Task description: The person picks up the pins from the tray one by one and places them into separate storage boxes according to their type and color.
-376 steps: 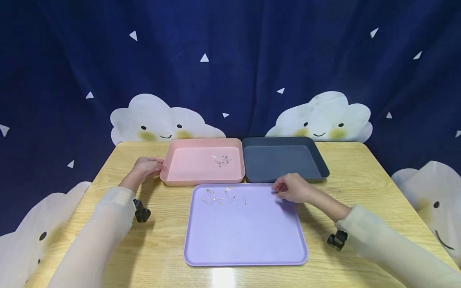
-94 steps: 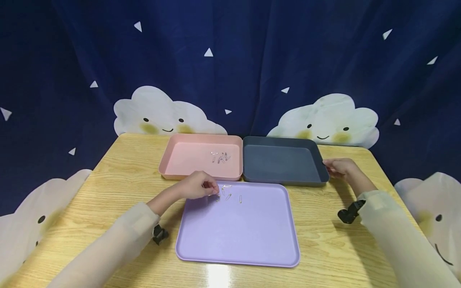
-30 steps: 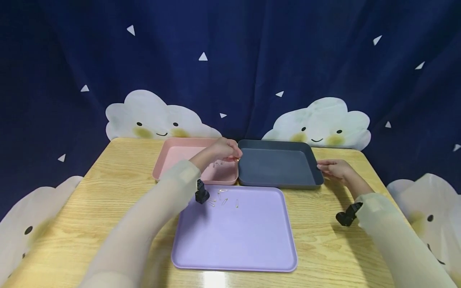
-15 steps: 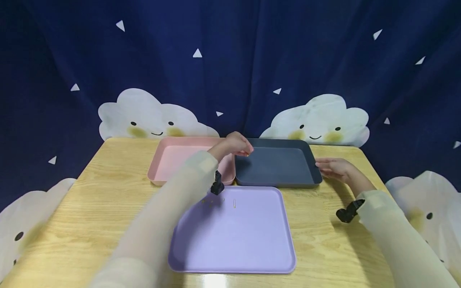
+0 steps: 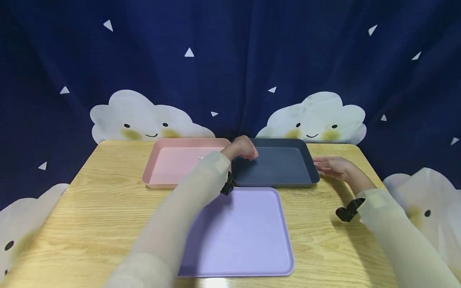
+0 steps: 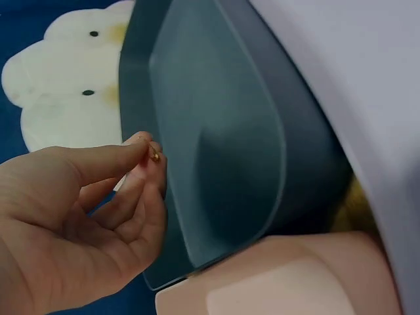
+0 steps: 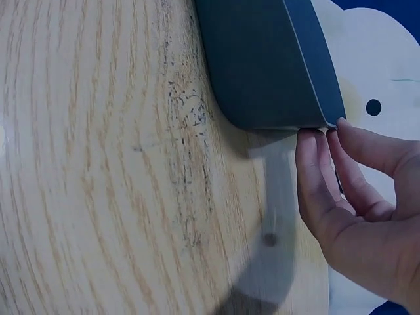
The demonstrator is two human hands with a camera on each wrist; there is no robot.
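Between thumb and forefinger, my left hand (image 5: 245,148) pinches a small gold safety pin (image 6: 155,157); in the left wrist view only its gold end shows clearly. That hand is over the left end of the dark grey tray (image 5: 279,164). My right hand (image 5: 334,167) touches the same tray's right end, fingertips against the outer wall and thumb tip at the rim in the right wrist view. On the lilac tray (image 5: 248,240), a few gold-ended safety pins (image 5: 231,208) lie partly behind my left sleeve. A silver safety pin (image 5: 201,157) shows in the pink tray (image 5: 173,164).
The pink and dark grey trays stand side by side at the back of the wooden table (image 5: 108,208), with the lilac tray in front. A dark blue curtain (image 5: 230,72) with clouds hangs behind. My left forearm crosses above the pink and lilac trays.
My left hand took a pin from the lilac tray and moved right, past the pink tray to over the dark grey one. My right hand earlier left the lilac tray for the dark tray's end.
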